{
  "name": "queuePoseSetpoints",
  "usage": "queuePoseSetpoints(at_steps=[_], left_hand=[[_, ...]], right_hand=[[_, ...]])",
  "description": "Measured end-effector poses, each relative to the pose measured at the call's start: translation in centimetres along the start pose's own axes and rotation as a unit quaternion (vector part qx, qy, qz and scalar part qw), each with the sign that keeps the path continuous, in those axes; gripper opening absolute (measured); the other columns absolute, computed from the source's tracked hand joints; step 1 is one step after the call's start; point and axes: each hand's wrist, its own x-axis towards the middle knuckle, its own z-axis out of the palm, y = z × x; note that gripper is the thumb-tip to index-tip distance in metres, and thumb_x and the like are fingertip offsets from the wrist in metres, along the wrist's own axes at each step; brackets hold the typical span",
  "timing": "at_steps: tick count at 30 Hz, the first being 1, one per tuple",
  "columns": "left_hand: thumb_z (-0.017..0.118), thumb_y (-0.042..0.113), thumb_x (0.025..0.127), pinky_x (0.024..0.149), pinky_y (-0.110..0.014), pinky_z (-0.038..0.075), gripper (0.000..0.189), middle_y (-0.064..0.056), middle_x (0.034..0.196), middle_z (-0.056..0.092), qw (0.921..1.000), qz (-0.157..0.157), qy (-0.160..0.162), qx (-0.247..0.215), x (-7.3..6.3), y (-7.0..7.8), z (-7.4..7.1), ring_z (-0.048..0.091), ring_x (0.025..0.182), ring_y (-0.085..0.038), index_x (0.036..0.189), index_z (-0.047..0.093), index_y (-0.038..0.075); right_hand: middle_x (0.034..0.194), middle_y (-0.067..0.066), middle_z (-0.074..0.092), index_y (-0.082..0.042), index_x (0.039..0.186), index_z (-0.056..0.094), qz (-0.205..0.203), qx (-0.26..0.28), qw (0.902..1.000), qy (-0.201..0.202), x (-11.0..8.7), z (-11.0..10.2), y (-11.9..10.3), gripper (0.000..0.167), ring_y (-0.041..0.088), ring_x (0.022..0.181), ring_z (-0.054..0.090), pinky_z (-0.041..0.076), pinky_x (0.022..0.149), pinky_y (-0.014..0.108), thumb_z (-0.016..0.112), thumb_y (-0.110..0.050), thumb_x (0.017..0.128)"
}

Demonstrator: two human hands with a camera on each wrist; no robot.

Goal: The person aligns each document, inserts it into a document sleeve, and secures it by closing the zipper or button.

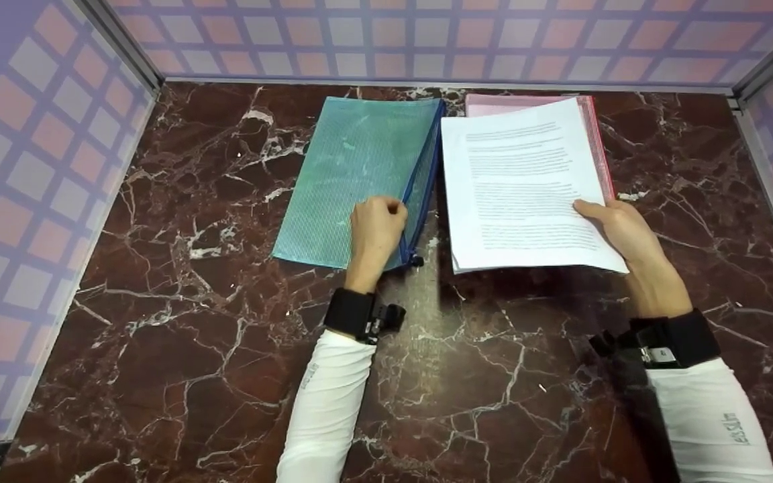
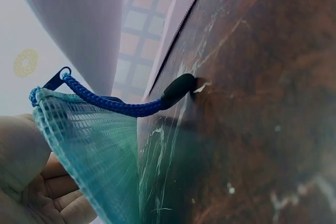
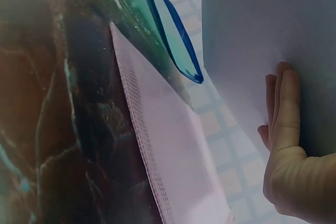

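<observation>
A teal mesh zip pouch (image 1: pixel 353 151) with a blue zipper edge lies flat on the table. My left hand (image 1: pixel 378 225) pinches the upper layer at its right edge, and the side gapes there. In the left wrist view a blue pull cord (image 2: pixel 113 106) with a dark tip hangs from the zipper corner. My right hand (image 1: pixel 631 235) holds a stack of printed paper (image 1: pixel 521 201) by its right side, thumb on top and fingers beneath. The right wrist view shows the paper raised above a pink mesh pouch (image 3: pixel 168 124), whose red zipper edge is partly covered in the head view.
The dark red marbled table (image 1: pixel 192 322) extends around both pouches. Checkered panels (image 1: pixel 386 40) stand along the back and both sides. The two pouches lie side by side with a narrow gap between them.
</observation>
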Motion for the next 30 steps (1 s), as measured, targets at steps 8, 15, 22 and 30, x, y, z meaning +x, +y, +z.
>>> queuePoseSetpoints(at_steps=[8,15,22,30], left_hand=[[0.057,0.013,0.097,0.060,-0.025,0.039,0.023,-0.009,0.073,0.073,0.9997,0.020,0.010,0.011,0.0,0.0,-0.1,0.048,0.054,-0.013,0.092,0.079,0.008],[0.058,0.014,0.096,0.071,-0.034,0.055,0.022,-0.008,0.082,0.076,0.9998,0.007,0.008,0.018,0.0,-0.2,-0.1,0.061,0.062,-0.018,0.097,0.079,0.008],[0.058,0.014,0.096,0.072,-0.036,0.057,0.022,-0.010,0.085,0.077,0.9993,0.019,0.002,0.032,-0.1,0.1,0.2,0.066,0.066,-0.021,0.099,0.079,0.007],[0.058,0.014,0.096,0.068,-0.031,0.053,0.022,-0.009,0.083,0.076,0.9995,0.023,-0.001,0.022,-0.3,0.3,0.2,0.059,0.063,-0.017,0.093,0.078,0.007]], right_hand=[[0.090,-0.001,0.077,-0.005,0.127,0.049,0.033,-0.030,0.9989,-0.013,-0.3,0.6,0.0,0.033,0.013,0.075,0.075,0.061,0.062,0.026,0.057,-0.023,0.100],[0.092,-0.003,0.077,0.001,0.144,0.039,0.037,-0.049,0.9979,-0.021,0.6,1.4,0.4,0.052,0.012,0.076,0.074,0.061,0.062,0.025,0.055,-0.024,0.101],[0.087,-0.005,0.076,-0.005,0.127,0.049,0.021,-0.040,0.9990,0.003,1.5,2.2,0.7,0.031,0.010,0.074,0.073,0.060,0.062,0.024,0.054,-0.022,0.101],[0.082,-0.007,0.075,-0.006,0.122,0.051,0.010,-0.055,0.9979,0.034,2.2,3.1,0.8,0.029,0.007,0.069,0.071,0.058,0.059,0.021,0.057,-0.024,0.100]])
